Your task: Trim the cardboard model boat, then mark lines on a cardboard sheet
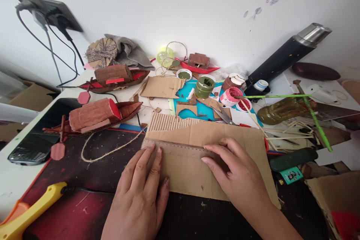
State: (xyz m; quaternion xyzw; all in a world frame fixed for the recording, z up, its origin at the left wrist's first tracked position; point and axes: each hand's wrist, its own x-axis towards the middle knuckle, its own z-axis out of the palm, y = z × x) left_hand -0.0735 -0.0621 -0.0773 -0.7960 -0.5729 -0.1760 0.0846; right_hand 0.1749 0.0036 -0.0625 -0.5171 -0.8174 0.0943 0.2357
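Note:
A torn-edged sheet of cardboard (185, 178) lies in front of me, its corrugated layer bared along part of the far edge. Across it rests a see-through ruler (180, 149). My left hand (137, 191) presses the ruler's left end with fingertips stretched out flat, the thumb on the cardboard. At the other end, my right hand (239, 172) grips the ruler between thumb and fingers, covering that end. Beyond the sheet are scissors (223, 114), partly hidden by scraps, and cardboard offcuts (187, 110).
Left stand painted cardboard boats (92, 116) and a phone (42, 131). A yellow-handled tool (36, 210) lies front left. Behind are open paint jars (204, 87), a small red boat (199, 65) and a black flask (284, 54). A green-painted stick (317, 123) juts out right.

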